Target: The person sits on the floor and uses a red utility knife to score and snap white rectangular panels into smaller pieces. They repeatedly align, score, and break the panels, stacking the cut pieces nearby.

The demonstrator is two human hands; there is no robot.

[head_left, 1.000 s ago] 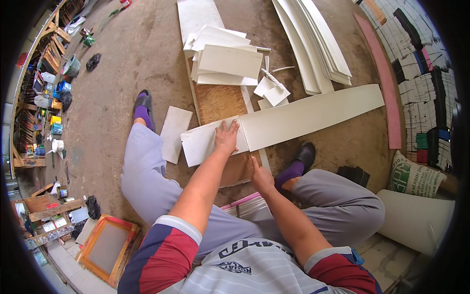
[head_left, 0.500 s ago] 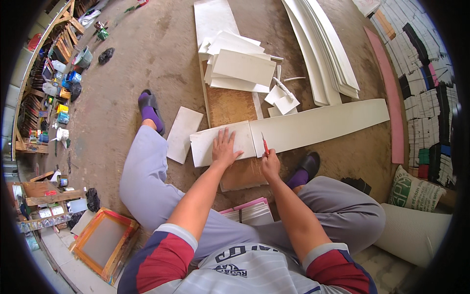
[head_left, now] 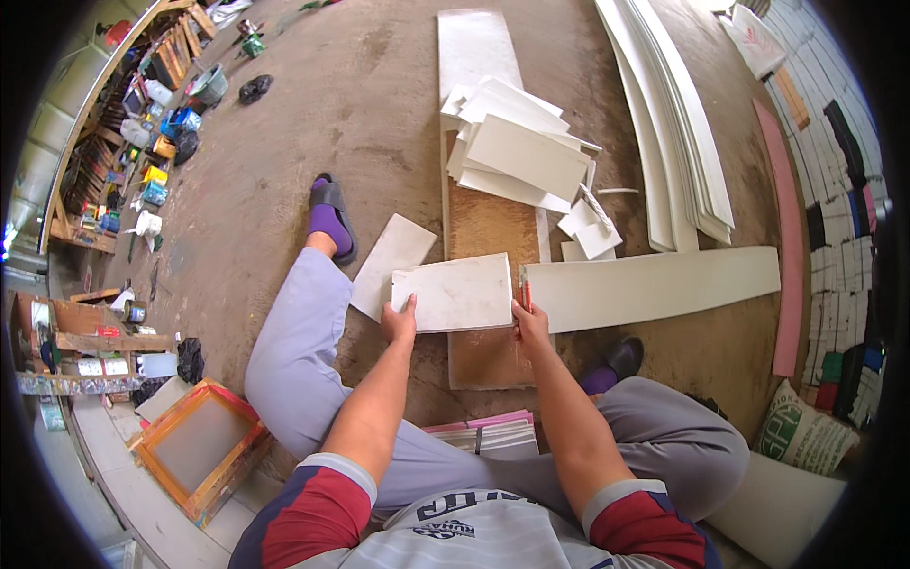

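A cut white piece (head_left: 455, 292) is gripped by the left hand (head_left: 399, 322) and the knife-holding right hand (head_left: 531, 324), to be stacked carefully.

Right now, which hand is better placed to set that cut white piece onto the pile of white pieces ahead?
Probably the left hand: it grips the cut white piece at its left edge and holds nothing else. The right hand also holds a red-handled cutter beside the long white strip. The pile lies ahead.

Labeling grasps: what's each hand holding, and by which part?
Left hand grips the white rectangular sheet at its lower left corner. Right hand holds the sheet's lower right corner, with a red-tipped cutter upright in its fingers.
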